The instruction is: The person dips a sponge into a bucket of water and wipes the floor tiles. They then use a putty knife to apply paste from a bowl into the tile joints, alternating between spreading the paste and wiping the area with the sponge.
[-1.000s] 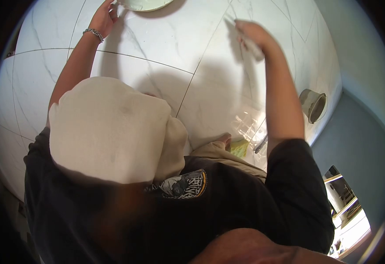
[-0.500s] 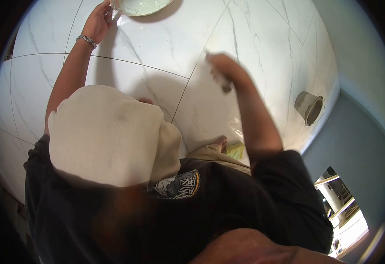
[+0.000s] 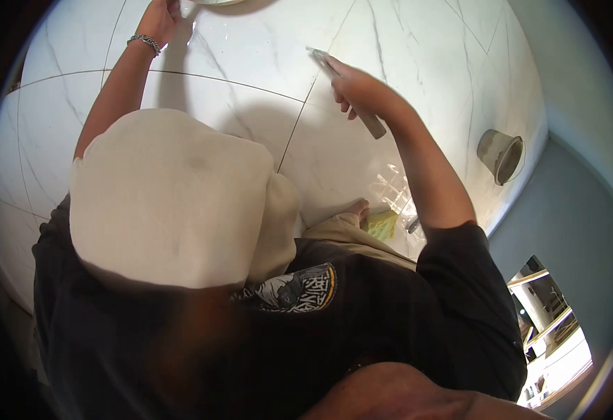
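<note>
My right hand (image 3: 359, 89) is closed around a putty knife (image 3: 371, 126), held above the white tiles. Its thin metal tip points up and left, and the pale handle end sticks out below my palm. At the top left, my left hand (image 3: 157, 25), with a chain bracelet at the wrist, has its fingers curled at the side of a shallow bowl (image 3: 217, 2). The frame's top edge cuts off most of the bowl and part of those fingers, so their contact is only partly visible.
White marble-look floor tiles (image 3: 250, 63) with dark joints spread ahead. A grey bucket (image 3: 490, 148) stands at the right near the wall (image 3: 572, 203). By my foot (image 3: 360, 208) lies a yellow-green item (image 3: 382, 224). A bright opening (image 3: 558, 350) shows at the lower right.
My right hand has moved up and slightly right with the putty knife, which is now less blurred. In the view, the bowl and my left hand have shifted upward, leaving less of the bowl visible.
</note>
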### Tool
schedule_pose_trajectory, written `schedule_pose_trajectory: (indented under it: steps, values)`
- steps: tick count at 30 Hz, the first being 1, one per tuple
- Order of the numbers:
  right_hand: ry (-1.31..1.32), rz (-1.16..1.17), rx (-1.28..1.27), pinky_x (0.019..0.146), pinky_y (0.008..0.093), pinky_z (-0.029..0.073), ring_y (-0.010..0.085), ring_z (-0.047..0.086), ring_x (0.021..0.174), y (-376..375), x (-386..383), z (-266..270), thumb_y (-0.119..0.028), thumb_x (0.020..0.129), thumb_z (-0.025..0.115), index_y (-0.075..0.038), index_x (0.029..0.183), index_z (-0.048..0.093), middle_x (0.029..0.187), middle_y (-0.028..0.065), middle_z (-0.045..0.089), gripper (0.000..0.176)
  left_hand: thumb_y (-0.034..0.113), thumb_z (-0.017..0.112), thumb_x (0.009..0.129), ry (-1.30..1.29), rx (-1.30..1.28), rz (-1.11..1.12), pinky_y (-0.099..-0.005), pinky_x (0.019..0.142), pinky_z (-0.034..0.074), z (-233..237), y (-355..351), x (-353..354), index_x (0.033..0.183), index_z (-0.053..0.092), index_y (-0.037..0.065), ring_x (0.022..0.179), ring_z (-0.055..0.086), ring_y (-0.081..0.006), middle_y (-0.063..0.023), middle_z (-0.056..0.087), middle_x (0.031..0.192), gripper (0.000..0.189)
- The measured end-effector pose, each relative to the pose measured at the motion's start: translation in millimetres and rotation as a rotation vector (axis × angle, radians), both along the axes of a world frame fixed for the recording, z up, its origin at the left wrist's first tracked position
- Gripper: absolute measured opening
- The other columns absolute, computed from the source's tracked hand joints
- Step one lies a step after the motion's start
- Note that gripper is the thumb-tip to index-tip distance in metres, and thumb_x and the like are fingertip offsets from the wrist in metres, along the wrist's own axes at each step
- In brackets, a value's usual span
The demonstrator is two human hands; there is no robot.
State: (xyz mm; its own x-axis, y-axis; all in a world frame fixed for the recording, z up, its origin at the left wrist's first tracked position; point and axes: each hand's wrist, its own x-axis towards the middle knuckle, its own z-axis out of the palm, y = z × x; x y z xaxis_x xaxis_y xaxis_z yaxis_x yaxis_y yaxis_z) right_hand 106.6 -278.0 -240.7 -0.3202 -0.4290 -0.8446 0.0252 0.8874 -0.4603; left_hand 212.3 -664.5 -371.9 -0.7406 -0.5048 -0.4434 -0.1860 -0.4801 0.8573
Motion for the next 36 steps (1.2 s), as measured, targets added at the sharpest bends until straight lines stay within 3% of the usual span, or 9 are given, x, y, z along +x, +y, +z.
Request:
schedule_pose_trajectory:
  steps: [4, 12, 15, 17, 20, 24, 29, 31, 36]
  values:
    - [0.662, 0.623, -0.190, 0.078, 0.0419, 0.051, 0.0320, 0.058, 0.086, 76, 24, -59, -0.005, 0.086, 0.054, -0.020, 0.154, 0.033, 0.096, 0.0189, 0.054, 0.073, 0.038, 0.048, 0.104, -0.036, 0.016, 0.030, -0.0216, 0.059, 0.035, 2, 1, 4, 0.086, 0.056, 0.015, 0.064, 0.033, -0.0072, 0.0072, 0.043, 0.076, 0.030]
    - [0.746, 0.697, -0.273, 0.080, 0.0423, 0.049, 0.0349, 0.055, 0.088, 99, 19, -83, 0.000, 0.081, 0.059, -0.022, 0.150, 0.041, 0.102, 0.0205, 0.053, 0.075, 0.039, 0.050, 0.104, 0.008, 0.028, -0.005, -0.0207, 0.060, 0.035, -5, 0, 3, 0.088, 0.058, 0.015, 0.064, 0.034, -0.0074, 0.0066, 0.043, 0.074, 0.030]
    - [0.755, 0.753, -0.290, 0.079, 0.0420, 0.049, 0.0337, 0.055, 0.085, 86, 22, -83, -0.001, 0.084, 0.057, -0.019, 0.151, 0.040, 0.098, 0.0192, 0.052, 0.072, 0.040, 0.050, 0.103, 0.123, 0.288, 0.008, -0.0211, 0.061, 0.036, -91, -55, 22, 0.089, 0.059, 0.014, 0.066, 0.035, -0.0076, 0.0061, 0.044, 0.075, 0.031]
    - [0.598, 0.341, -0.281, 0.083, 0.0406, 0.050, 0.0320, 0.058, 0.094, 80, 35, -72, -0.003, 0.092, 0.053, -0.008, 0.155, 0.030, 0.105, 0.0185, 0.054, 0.067, 0.040, 0.050, 0.104, 0.225, 0.529, 0.006, -0.0213, 0.062, 0.037, -116, -66, 11, 0.089, 0.060, 0.014, 0.067, 0.036, -0.0077, 0.0057, 0.045, 0.076, 0.032]
    - [0.092, -0.556, -0.373, 0.094, 0.0419, 0.050, 0.0317, 0.059, 0.110, 53, 69, -44, -0.005, 0.098, 0.046, 0.001, 0.156, 0.018, 0.122, 0.0194, 0.053, 0.064, 0.038, 0.055, 0.097, -0.312, -0.449, 0.263, -0.0269, 0.071, 0.042, 10, 44, 15, 0.094, 0.063, 0.006, 0.074, 0.047, -0.0101, 0.0027, 0.053, 0.081, 0.032]
    - [-0.534, -1.167, -0.770, 0.094, 0.0482, 0.051, 0.0308, 0.059, 0.120, 41, 95, -28, -0.021, 0.105, 0.033, 0.001, 0.149, 0.024, 0.130, 0.0212, 0.052, 0.050, 0.040, 0.057, 0.096, -0.115, -0.225, -0.824, -0.0254, 0.071, 0.045, 43, 121, 27, 0.094, 0.067, 0.011, 0.077, 0.054, -0.0075, 0.0023, 0.061, 0.083, 0.030]
    - [-0.422, -1.372, -0.576, 0.069, 0.0411, 0.053, 0.0222, 0.056, 0.076, 37, 98, -32, -0.020, 0.097, 0.037, -0.003, 0.115, 0.049, 0.091, 0.0097, 0.056, 0.027, 0.033, 0.064, 0.092, -0.162, -0.282, -1.024, -0.0281, 0.075, 0.046, 53, 166, 28, 0.091, 0.065, 0.009, 0.082, 0.057, -0.0114, 0.0002, 0.063, 0.084, 0.025]
    - [-0.294, -1.363, -0.575, 0.067, 0.0408, 0.053, 0.0222, 0.056, 0.074, 57, 86, -45, -0.020, 0.096, 0.037, -0.004, 0.111, 0.049, 0.090, 0.0095, 0.055, 0.024, 0.023, 0.065, 0.086, 0.240, -1.437, -1.035, -0.0361, 0.089, 0.043, 63, 172, 28, 0.113, 0.066, 0.012, 0.103, 0.056, -0.0186, -0.0067, 0.063, 0.110, 0.029]
    - [-0.012, -1.448, -0.540, 0.064, 0.0364, 0.048, 0.0197, 0.052, 0.072, 79, 47, -35, -0.021, 0.097, 0.039, -0.006, 0.100, 0.046, 0.083, 0.0071, 0.051, 0.017, 0.020, 0.068, 0.080, 0.243, -1.586, -1.438, -0.0436, 0.100, 0.036, 48, 216, 46, 0.142, 0.053, 0.029, 0.119, 0.050, -0.0214, -0.0092, 0.053, 0.131, 0.065]
